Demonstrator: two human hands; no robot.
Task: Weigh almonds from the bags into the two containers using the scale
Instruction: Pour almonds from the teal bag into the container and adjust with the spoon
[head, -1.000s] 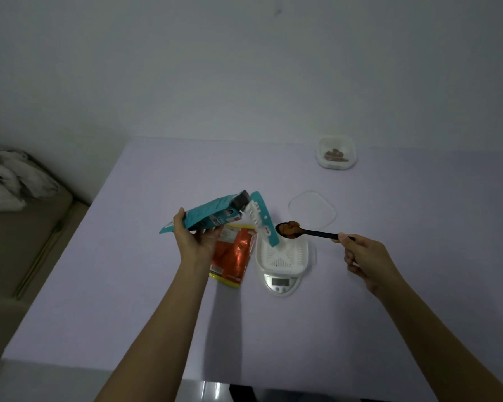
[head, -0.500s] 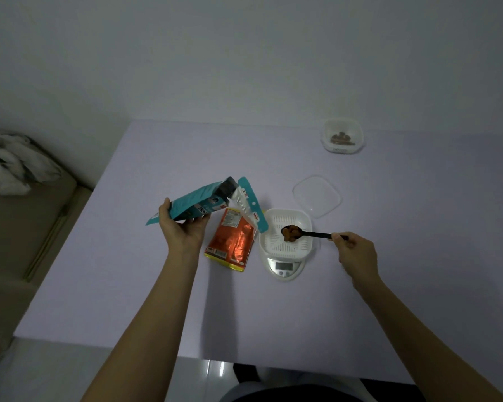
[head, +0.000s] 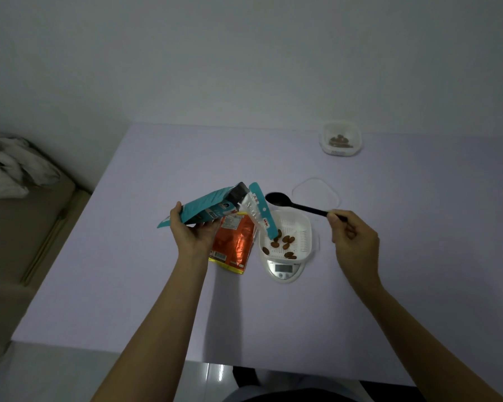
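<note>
Head view: our left hand (head: 192, 235) gripped the teal bag (head: 206, 208); our right hand (head: 356, 242) pinched the black spoon (head: 292, 203). Almonds (head: 286, 242) lay in the container (head: 301, 227) on the scale (head: 285, 271), well apart from the table's (head: 145, 285) edges.

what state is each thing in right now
teal bag, open, tilted, gripped by left hand
orange bag, lying on table
spoon, empty, pinched by right hand
near container, uncovered, on scale, few almonds inside
scale, display illegible
lid, off, flat on table
far container, holds almonds, lid unclear
</note>
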